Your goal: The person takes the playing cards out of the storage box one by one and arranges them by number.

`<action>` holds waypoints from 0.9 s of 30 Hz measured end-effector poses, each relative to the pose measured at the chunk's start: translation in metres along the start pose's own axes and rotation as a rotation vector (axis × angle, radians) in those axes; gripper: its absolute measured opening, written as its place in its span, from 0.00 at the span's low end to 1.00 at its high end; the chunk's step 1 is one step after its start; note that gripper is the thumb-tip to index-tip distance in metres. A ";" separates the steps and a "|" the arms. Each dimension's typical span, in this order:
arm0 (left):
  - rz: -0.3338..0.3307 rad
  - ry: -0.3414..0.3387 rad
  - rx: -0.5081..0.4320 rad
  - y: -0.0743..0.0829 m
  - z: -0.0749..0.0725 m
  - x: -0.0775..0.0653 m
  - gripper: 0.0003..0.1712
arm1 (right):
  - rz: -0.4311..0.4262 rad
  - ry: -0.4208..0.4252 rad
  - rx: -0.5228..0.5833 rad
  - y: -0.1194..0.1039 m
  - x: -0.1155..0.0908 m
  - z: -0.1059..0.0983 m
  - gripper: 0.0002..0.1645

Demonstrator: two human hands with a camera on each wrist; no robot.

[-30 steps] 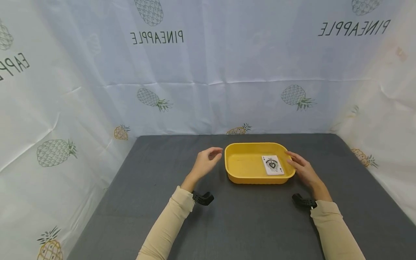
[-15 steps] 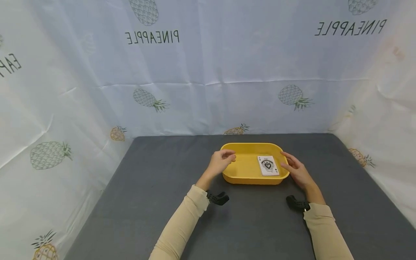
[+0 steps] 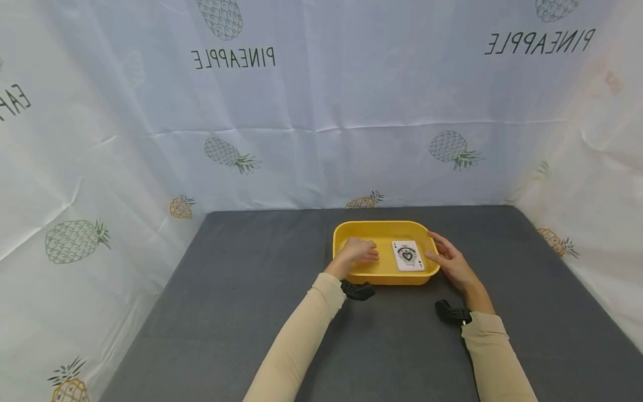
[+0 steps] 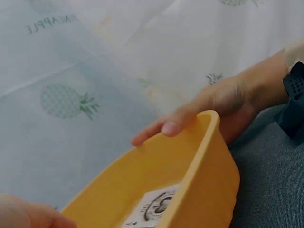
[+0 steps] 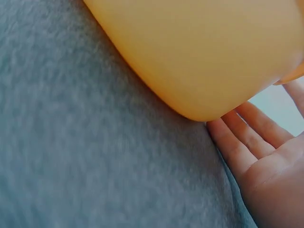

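A yellow tray (image 3: pixel 374 274) stands on the dark table. In its right half lies a deck of cards (image 3: pixel 408 255), a black-and-white ace of spades uppermost. My left hand (image 3: pixel 358 250) reaches over the tray's left side, its fingers loosely bent, apart from the cards; in the left wrist view only a blurred part of that hand (image 4: pixel 33 213) shows at the lower left. My right hand (image 3: pixel 452 263) holds the tray's right end, thumb over the rim. In the right wrist view, its other fingers (image 5: pixel 237 145) lie against the tray's outer wall (image 5: pixel 204 71).
The dark table (image 3: pixel 251 312) extends to both sides and in front of the tray. A white cloth (image 3: pixel 311 100) printed with pineapples hangs behind and along the sides. A black strap-on device (image 3: pixel 359 290) sits on the left wrist and another device (image 3: pixel 452 312) on the right.
My left hand has moved right, from beside the tray to over its left side. The tray has slid slightly left with the right hand on its end. The head view has shifted a little.
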State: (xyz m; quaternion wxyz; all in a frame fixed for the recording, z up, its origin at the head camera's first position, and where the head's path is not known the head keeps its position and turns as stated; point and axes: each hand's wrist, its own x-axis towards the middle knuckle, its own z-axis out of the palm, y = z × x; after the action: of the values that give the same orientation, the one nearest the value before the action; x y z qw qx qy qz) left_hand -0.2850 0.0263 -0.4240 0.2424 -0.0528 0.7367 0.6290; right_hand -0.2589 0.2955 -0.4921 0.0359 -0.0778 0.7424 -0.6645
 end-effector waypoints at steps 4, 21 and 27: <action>-0.051 -0.004 -0.037 -0.004 0.008 0.006 0.24 | 0.019 0.015 -0.014 -0.003 0.001 0.005 0.41; -0.117 0.034 -0.249 -0.006 0.038 0.020 0.18 | 0.063 0.026 -0.031 -0.005 0.001 0.006 0.42; -0.118 0.059 -0.230 -0.007 0.046 0.021 0.20 | 0.046 0.022 -0.001 -0.005 -0.001 0.007 0.42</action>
State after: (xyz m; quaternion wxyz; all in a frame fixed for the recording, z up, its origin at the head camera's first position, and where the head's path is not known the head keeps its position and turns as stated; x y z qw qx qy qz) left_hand -0.2871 0.0732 -0.4432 0.2494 -0.1418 0.6622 0.6923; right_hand -0.2566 0.2885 -0.4878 0.0429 -0.0533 0.7445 -0.6641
